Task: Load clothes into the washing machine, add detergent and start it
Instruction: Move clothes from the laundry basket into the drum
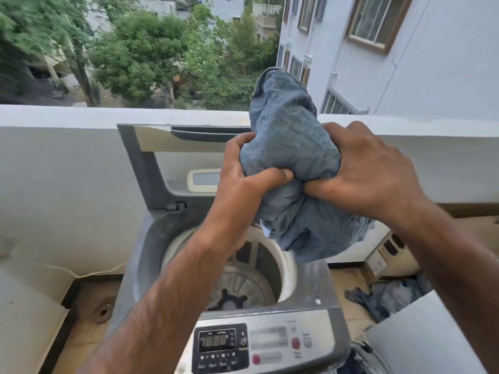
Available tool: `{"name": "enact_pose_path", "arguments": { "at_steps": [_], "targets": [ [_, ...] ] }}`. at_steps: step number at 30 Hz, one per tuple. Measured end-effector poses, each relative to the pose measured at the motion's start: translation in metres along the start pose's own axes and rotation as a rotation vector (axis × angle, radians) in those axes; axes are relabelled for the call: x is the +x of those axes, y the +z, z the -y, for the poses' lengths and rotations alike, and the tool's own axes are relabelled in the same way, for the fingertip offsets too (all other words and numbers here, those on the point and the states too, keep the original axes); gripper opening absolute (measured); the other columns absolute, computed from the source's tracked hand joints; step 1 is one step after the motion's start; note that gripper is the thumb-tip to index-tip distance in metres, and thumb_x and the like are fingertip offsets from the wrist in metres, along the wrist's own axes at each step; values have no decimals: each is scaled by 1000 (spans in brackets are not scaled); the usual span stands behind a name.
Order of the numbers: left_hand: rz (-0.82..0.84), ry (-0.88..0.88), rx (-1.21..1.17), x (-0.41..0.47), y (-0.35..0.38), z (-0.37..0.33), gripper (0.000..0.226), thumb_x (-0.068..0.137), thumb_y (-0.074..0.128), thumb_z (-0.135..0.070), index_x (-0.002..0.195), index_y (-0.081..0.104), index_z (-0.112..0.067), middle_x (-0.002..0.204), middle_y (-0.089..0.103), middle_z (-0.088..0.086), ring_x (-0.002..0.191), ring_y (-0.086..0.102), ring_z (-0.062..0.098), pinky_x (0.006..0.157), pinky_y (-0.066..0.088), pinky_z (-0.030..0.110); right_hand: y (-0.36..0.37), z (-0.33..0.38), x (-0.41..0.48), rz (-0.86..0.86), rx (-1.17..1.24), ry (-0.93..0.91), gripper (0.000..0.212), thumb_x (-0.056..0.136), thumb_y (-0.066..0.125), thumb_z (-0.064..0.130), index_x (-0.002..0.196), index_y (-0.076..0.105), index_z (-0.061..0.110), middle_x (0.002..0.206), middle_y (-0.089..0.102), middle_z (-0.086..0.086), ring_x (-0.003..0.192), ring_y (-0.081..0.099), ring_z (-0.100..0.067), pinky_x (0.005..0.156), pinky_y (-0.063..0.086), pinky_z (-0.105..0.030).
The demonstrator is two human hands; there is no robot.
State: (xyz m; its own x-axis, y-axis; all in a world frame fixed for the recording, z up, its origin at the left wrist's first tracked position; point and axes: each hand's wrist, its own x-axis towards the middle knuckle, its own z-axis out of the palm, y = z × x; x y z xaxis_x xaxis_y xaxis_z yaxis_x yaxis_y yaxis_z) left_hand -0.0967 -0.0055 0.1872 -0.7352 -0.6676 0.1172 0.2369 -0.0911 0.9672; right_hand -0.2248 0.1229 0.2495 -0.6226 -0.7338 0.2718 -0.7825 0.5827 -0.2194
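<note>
Loading is the step in hand. The 2 hands hold 1 bunched blue-grey garment (289, 147) in the air over the washing machine (151, 233). Its hanging end dangles just above the right rim of the open drum (243, 287).

The left hand (243, 171) grips the bundle's left side, fingers curled over the top and thumb dug into the cloth. The right hand (370, 171) clamps it from the right, with its thumb close to the left thumb. Neither hand has any slack in it.

The lid (140, 157) stands raised at the back. What shows of the drum floor looks bare, so I judge this to be an early item, with detergent and starting not yet done.

The next move calls for bringing the bundle left and down until it hangs inside the rim. Both grips should then open so no cloth drapes over the edge. A pile of clothes (391, 295) lies on the floor to the right, probably more of the load.

Much is hard to read:
- The left forearm covers part of the drum.
- The right hand's fingertips are buried behind the cloth.
- The kind of garment cannot be told.
- On the control panel (259, 344) the display (216, 340) is lit, but its 4 digits and the button labels are too blurred to trust.
- No detergent is in view.
- A grey panel (421, 336) at lower right is cut off by the frame, as is a dark shape beneath it.
</note>
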Motion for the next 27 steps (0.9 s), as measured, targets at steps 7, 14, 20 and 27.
{"name": "enact_pose_path", "arguments": {
  "at_steps": [7, 14, 20, 27],
  "targets": [
    [-91, -101, 29, 20, -65, 49, 72, 69, 79, -12, 134, 51, -27, 124, 67, 5, 101, 74, 14, 78, 61, 30, 96, 25, 26, 88, 72, -4, 79, 67, 74, 57, 139, 45, 47, 107, 47, 4, 101, 54, -22, 77, 47, -39],
    [-176, -275, 55, 27, -105, 126, 75, 65, 79, -8, 132, 54, -27, 125, 67, 5, 108, 72, 19, 88, 62, 36, 198, 20, 26, 248, 74, 39, 83, 67, 73, 59, 143, 42, 46, 117, 49, 2, 111, 57, -25, 79, 52, -40],
    [-213, -419, 92, 26, -125, 184, 77, 64, 78, -10, 135, 53, -27, 125, 66, 3, 111, 70, 19, 85, 62, 31, 269, 15, 17, 399, 120, 100, 83, 70, 73, 56, 145, 39, 45, 121, 48, 1, 115, 57, -26, 81, 51, -42],
    [-248, -549, 126, 22, -144, 230, 75, 68, 78, -3, 135, 53, -25, 126, 66, 5, 113, 70, 24, 84, 61, 33, 322, 9, 6, 503, 137, 123, 77, 72, 75, 50, 141, 42, 43, 122, 46, 1, 117, 55, -24, 72, 44, -36]
  ]
}}
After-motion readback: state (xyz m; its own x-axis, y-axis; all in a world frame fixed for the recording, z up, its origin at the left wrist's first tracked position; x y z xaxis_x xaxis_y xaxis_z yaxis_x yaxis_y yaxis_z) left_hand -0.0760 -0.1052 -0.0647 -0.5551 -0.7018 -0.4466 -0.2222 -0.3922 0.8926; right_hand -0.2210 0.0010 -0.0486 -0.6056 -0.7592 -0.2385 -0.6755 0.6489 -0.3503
